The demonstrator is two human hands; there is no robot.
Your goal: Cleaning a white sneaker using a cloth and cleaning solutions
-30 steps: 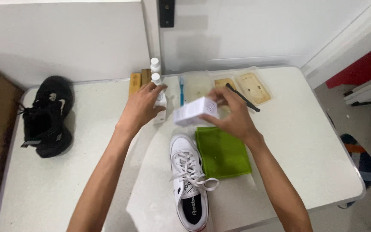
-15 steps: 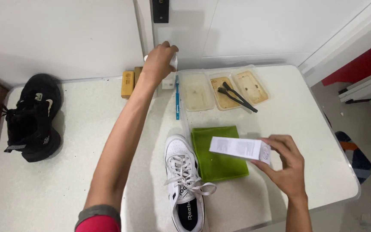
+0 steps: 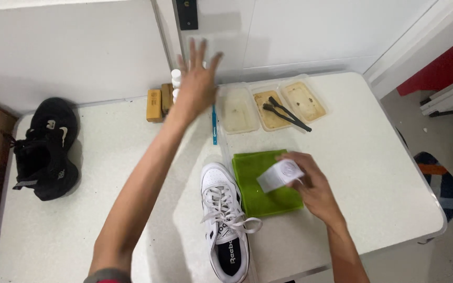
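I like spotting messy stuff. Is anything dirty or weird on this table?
Yes. The three clear plastic trays at the back are smeared with brownish grime, and two black brushes lie crossed over them. The white lace-up sneaker has loose, untied laces. Nothing looks spilled or broken.
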